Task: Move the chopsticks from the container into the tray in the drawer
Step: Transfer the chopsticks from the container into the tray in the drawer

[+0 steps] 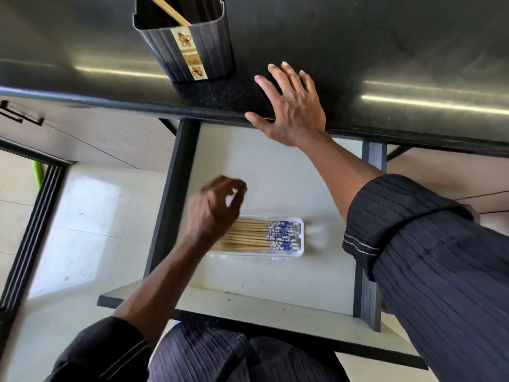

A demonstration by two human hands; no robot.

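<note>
Left hand's (213, 209) fingers (237, 186) are curled and smeared by blur, can't tell if they pinch anything. It hovers over the tray's (301, 238) left end, hiding it. Right hand's (292, 106) fingers (278, 75) lie spread flat at the dark table's (385, 51) front edge. Chopsticks (264, 235) lie in the tray, bare drawer (275, 166) floor all round. Container (198, 42) on the table is cut off up top, one stick (168, 9) inside.

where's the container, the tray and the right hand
container (213, 51), head view, on its ribbed front wall
tray (302, 238), head view, on the rim at its right end
right hand (296, 106), head view, on the back of the hand
</note>
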